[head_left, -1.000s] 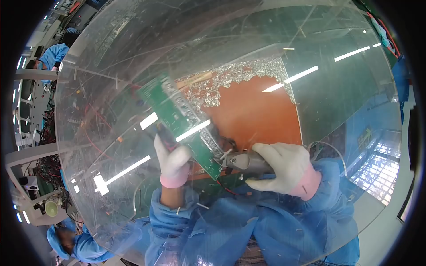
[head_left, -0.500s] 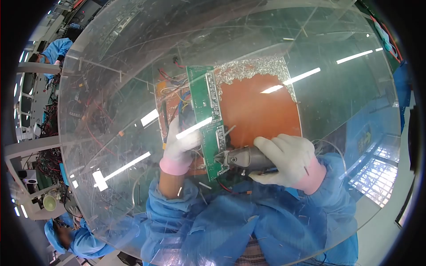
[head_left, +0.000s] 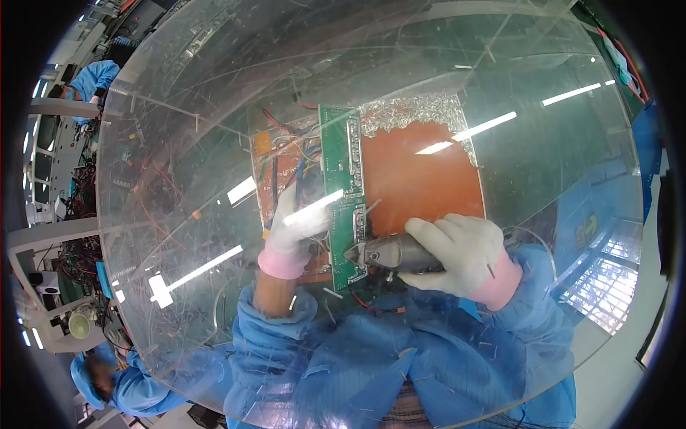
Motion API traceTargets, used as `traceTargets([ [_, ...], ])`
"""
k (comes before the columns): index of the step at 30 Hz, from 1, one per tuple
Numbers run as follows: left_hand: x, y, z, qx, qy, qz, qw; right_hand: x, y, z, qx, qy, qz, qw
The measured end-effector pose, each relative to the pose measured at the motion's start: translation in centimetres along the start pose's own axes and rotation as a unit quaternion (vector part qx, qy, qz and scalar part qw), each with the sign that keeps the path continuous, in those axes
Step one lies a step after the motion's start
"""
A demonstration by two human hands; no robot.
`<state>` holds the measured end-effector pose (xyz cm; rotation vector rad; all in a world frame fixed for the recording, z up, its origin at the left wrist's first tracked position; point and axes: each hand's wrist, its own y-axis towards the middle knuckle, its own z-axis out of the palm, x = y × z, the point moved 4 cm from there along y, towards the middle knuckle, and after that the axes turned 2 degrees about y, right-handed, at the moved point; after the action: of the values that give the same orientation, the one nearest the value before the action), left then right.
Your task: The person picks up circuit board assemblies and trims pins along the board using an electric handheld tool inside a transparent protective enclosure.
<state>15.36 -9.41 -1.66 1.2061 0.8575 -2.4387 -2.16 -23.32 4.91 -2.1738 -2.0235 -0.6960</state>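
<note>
Through a clear plastic shield I see a long green circuit board (head_left: 340, 157) held upright lengthwise above an orange mat. My left hand (head_left: 296, 227), in a white glove with a pink cuff, is closed on the board's left side near its lower half; glare covers some fingers. Coloured wires (head_left: 304, 154) bunch behind the board, above that hand. My right hand (head_left: 461, 250), gloved the same way, wraps round the grey body of air nippers (head_left: 400, 254). Their pointed jaws touch or nearly touch the board's lower part, beside a row of metal-legged components (head_left: 359, 223).
The orange mat (head_left: 421, 171) has a pile of silvery lead clippings (head_left: 407, 107) along its far edge. The scratched clear shield (head_left: 179, 214) spans between my head and hands. Red wires (head_left: 368, 304) hang below the board. Two people in blue (head_left: 136, 386) (head_left: 93, 79) sit at the left.
The board has shifted right and turned more upright, with my left hand moving slightly right along with it. The nippers stay almost in place at the board's lower part.
</note>
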Motion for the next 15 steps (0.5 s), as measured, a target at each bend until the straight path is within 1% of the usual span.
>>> traceTargets([
  [4,-0.04,0.02,0.27,0.005,-0.036,0.038,0.999,-0.42,-0.15,0.35,0.0,0.052,0.041,0.998],
  [10,0.06,0.15,0.11,0.014,-0.069,0.019,0.997,-1.01,-0.46,0.12,-0.025,0.068,0.073,0.995],
  [15,0.15,0.17,-0.08,-0.009,-0.06,0.024,0.998,-0.39,-0.18,0.35,0.013,0.064,0.068,0.996],
])
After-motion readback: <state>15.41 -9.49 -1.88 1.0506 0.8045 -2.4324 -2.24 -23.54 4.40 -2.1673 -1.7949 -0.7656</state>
